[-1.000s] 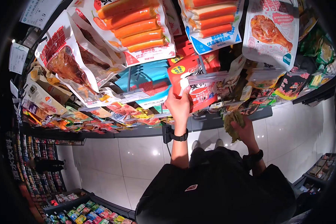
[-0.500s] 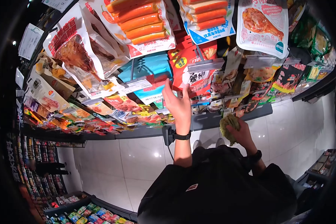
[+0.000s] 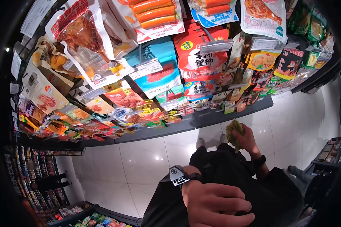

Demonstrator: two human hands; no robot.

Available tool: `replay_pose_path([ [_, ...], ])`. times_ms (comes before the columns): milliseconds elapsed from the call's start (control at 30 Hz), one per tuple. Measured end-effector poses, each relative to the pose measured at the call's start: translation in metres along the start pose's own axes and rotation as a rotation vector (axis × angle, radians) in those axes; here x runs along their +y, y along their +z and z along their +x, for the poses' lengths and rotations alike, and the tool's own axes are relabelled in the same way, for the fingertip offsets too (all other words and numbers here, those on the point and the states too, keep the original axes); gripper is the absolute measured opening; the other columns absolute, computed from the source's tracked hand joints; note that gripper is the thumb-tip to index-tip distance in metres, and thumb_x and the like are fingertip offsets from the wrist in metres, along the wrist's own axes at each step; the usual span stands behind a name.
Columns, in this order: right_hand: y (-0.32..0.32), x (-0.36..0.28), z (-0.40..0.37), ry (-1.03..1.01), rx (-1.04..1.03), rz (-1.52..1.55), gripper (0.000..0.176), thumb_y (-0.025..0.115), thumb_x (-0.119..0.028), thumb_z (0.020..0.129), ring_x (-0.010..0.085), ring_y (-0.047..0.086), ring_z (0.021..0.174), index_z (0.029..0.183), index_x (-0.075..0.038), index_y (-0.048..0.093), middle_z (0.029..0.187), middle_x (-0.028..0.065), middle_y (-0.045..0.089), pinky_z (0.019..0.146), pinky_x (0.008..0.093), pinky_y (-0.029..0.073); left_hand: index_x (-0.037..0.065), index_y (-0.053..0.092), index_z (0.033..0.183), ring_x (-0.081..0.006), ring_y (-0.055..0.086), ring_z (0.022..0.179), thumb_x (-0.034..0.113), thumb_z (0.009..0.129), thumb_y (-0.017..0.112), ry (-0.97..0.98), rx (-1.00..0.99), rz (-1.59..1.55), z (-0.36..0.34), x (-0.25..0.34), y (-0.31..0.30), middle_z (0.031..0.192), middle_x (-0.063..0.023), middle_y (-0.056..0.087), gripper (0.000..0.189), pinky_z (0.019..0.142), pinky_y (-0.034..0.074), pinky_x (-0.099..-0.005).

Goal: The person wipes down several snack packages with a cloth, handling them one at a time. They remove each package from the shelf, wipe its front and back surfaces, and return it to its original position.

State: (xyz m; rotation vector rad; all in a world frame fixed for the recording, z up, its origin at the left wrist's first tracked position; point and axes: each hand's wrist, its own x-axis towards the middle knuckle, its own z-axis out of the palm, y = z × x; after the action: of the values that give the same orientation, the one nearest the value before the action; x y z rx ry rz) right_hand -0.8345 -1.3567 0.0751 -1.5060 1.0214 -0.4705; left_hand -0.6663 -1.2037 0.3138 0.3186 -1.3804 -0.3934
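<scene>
Left hand: right up close at the bottom, the left hand [image 3: 216, 206] lies flat on the black top [image 3: 231, 174], fingers spread wide, nothing in it.
Wrist: a small grey device [image 3: 177, 175] sits on a dark strap, just behind that hand.
Right hand: further out, the right hand [image 3: 249, 139] is closed round a green bundle [image 3: 233, 132], with a dark band on the wrist.
Green bundle: crumpled, held in front of the body, just below the shelf ledge [image 3: 216, 115] and not touching it.
Floor: pale glossy tiles [image 3: 140, 159], with two light shoes [image 3: 200, 143] peeking out past the black top.
Shelf: packed with hanging snack packs, among them a red packet [image 3: 201, 53] and a blue packet [image 3: 159, 77] beside it.
Top row: sausage packs [image 3: 155, 15] and a chicken-leg pack [image 3: 263, 13] hang highest, well clear of both hands.
</scene>
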Motion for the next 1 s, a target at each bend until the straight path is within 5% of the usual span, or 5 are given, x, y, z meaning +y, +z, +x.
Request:
replay_pose_path([
  [167,0.015,0.009,-0.015,-0.015,0.004,0.003,0.031,0.071,-0.011,0.093,0.0134,0.068,0.095,0.118,0.006,0.065,0.102,0.0103,0.073,0.085,0.0323,0.055,0.022,0.013,0.167,-0.0289,0.067,0.068,0.038,0.112,0.042,0.161,-0.026,0.084,0.012,0.015,-0.015,0.102,-0.0161,0.074,0.065,0.054,0.056,-0.0347],
  [233,0.021,0.008,-0.018,-0.016,0.004,0.028,0.031,0.071,-0.011,0.093,0.0135,0.068,0.095,0.119,0.006,0.065,0.102,0.0102,0.073,0.085,0.0324,0.055,-0.002,0.06,0.126,-0.0311,0.064,0.068,0.008,0.1,0.06,-0.092,-0.236,-0.111,0.007,0.017,-0.036,0.1,-0.0258,0.067,0.028,0.058,0.056,-0.0401],
  [333,0.032,0.003,-0.027,0.018,0.04,0.069,0.031,0.071,-0.01,0.093,0.0134,0.067,0.095,0.119,0.005,0.065,0.103,0.0101,0.073,0.084,0.0325,0.056,-0.001,0.062,0.126,-0.026,0.067,0.058,-0.012,0.083,0.055,0.025,0.007,0.146,-0.002,-0.008,-0.026,0.084,-0.0159,0.073,0.045,0.051,0.055,-0.0328],
  [433,0.033,0.005,-0.032,-0.027,0.029,-0.057,0.032,0.071,-0.011,0.091,0.0151,0.069,0.095,0.118,0.006,0.065,0.104,0.0115,0.073,0.084,0.034,0.056,-0.005,0.066,0.117,-0.0143,0.068,0.074,-0.008,0.09,0.054,-0.579,0.086,0.343,-0.005,-0.02,-0.05,0.083,-0.0084,0.069,0.029,0.067,0.053,-0.0275],
  [1000,-0.029,0.033,-0.016,0.054,0.09,0.097,0.033,0.07,-0.01,0.091,0.0144,0.068,0.093,0.119,0.005,0.064,0.103,0.0086,0.072,0.083,0.0327,0.056,-0.006,0.067,0.118,-0.0145,0.07,0.097,0.017,0.085,0.085,-0.329,0.378,0.812,0.14,-0.177,-0.152,0.105,-0.0116,0.074,0.044,0.085,0.058,-0.0298],
])
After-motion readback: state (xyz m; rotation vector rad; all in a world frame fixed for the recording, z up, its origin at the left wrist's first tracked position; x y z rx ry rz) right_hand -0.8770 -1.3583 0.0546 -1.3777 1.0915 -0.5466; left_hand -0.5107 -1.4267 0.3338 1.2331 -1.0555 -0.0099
